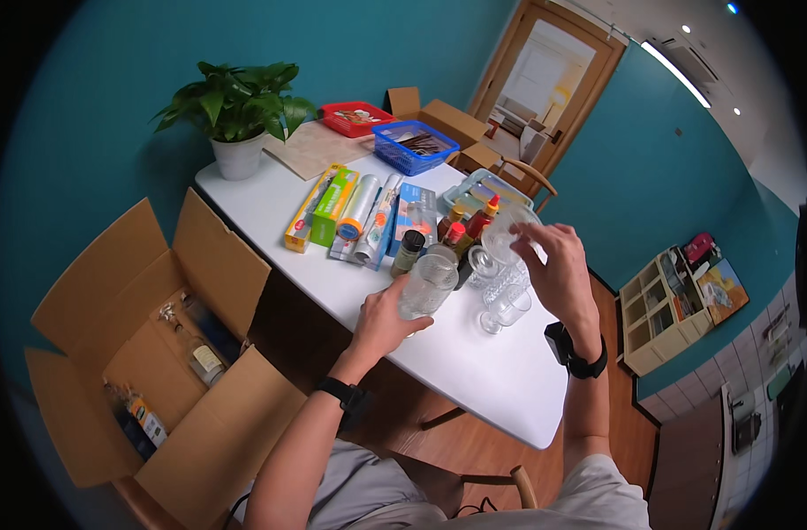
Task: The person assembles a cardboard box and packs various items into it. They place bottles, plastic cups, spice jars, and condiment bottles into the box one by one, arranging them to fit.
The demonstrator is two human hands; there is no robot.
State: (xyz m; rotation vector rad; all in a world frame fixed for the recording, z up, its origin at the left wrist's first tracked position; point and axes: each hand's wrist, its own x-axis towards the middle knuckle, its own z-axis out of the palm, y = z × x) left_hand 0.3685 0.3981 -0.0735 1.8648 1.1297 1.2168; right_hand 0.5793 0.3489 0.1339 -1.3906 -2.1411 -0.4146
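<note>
My left hand (390, 315) is closed around a clear textured drinking glass (428, 286) near the table's front edge. To the right, my right hand (552, 258) has its fingertips on a clear glass with a wide rim (506, 232), held above the other glassware. A small stemmed glass (509, 306) lies between the hands on the white table (502, 371). Behind the left hand's glass stand a black-capped spice jar (408, 253), a red-capped bottle (453, 236) and a sauce bottle with a red tip (481, 220). More clear glasses partly overlap beside them.
An open cardboard box (204, 265) holding bottles stands at the left. On the table are wrap boxes (334, 207), a blue basket (413, 149), a red basket (355, 119), a potted plant (237, 159) and a pale tray (459, 192). A wooden chair (524, 487) is close in front.
</note>
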